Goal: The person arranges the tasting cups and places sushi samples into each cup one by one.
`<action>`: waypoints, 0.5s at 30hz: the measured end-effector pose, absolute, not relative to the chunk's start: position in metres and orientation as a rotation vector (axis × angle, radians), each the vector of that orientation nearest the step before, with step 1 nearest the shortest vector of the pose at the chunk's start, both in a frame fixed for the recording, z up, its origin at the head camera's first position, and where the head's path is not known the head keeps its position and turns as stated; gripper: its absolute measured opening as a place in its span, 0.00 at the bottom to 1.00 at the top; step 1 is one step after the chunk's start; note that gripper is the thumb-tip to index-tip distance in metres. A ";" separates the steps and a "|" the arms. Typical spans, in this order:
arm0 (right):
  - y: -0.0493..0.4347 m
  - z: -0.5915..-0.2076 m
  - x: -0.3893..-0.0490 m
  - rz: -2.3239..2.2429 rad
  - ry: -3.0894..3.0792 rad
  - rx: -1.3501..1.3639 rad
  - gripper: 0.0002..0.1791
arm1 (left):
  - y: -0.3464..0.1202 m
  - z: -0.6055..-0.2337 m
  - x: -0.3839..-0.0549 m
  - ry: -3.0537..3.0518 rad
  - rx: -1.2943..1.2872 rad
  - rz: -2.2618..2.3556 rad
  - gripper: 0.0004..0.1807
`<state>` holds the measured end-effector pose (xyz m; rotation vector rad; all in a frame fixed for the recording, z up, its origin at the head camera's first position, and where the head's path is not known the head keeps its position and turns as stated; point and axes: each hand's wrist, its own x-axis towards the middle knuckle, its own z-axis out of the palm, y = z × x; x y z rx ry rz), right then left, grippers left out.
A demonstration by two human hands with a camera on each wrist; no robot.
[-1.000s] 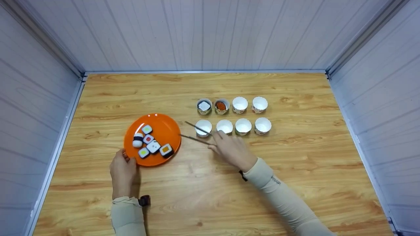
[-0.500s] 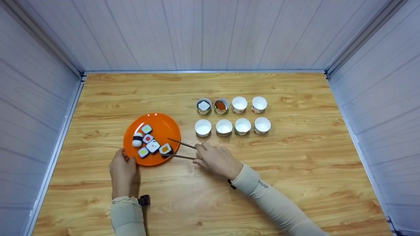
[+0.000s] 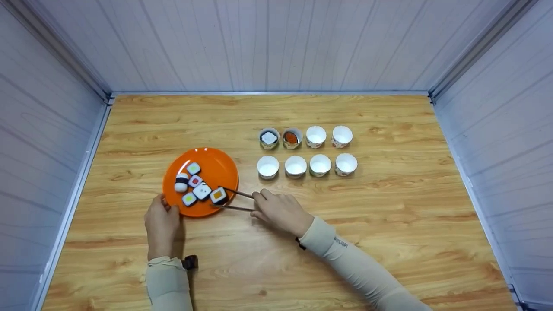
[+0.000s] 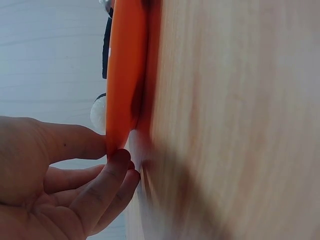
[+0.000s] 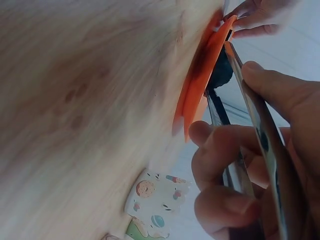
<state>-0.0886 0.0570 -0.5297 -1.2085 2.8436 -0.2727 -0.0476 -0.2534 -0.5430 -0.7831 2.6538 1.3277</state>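
Note:
My left hand (image 3: 162, 222) pinches the near-left rim of an orange plate (image 3: 220, 166); in the left wrist view the thumb lies on one side of the rim and the fingers (image 4: 102, 192) on the other. In my right hand (image 3: 283, 211) I hold metal tongs (image 3: 235, 207) with serrated tips. Their two arms reach over the plate's right rim, spread on either side of a toy sushi roll (image 3: 218, 195) with an orange centre. Whether the tips touch the roll I cannot tell. Several other sushi pieces (image 3: 201, 191) lie left of it on the plate.
Two rows of paper cups stand right of the plate. A back-row cup (image 3: 269, 146) holds a white-topped piece, and the cup beside it (image 3: 292, 145) an orange-topped one. The other cups, such as the near-left one (image 3: 268, 167), show white insides. Pale panels (image 3: 268, 47) enclose the table.
My right hand has moved left and toward me, from near the cups to the plate. The tongs' arms now flank the orange-centred roll. My left hand stays at the rim.

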 end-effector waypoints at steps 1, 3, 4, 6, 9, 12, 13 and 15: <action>0.057 -0.530 -0.089 -0.274 2.844 -1.213 0.20 | -0.253 -0.543 -0.048 2.654 -0.785 1.327 0.29; 0.057 -0.530 -0.089 -0.281 2.843 -1.226 0.19 | -0.253 -0.543 -0.048 2.663 -0.786 1.323 0.29; 0.058 -0.531 -0.089 -0.287 2.843 -1.233 0.19 | -0.253 -0.542 -0.048 2.664 -0.786 1.323 0.29; 0.060 -0.530 -0.089 -0.297 2.848 -1.248 0.20 | -0.253 -0.542 -0.048 2.667 -0.784 1.326 0.28; 0.064 -0.525 -0.091 -0.307 2.859 -1.264 0.22 | -0.253 -0.541 -0.049 2.656 -0.791 1.331 0.29; 0.070 -0.518 -0.095 -0.343 2.855 -1.232 0.25 | -0.253 -0.541 -0.049 2.631 -0.807 1.332 0.29; 0.072 -0.516 -0.096 -0.362 2.850 -1.210 0.26 | -0.253 -0.541 -0.049 2.623 -0.813 1.331 0.29; 0.080 -0.511 -0.100 -0.430 2.841 -1.165 0.27 | -0.253 -0.542 -0.049 2.636 -0.809 1.313 0.29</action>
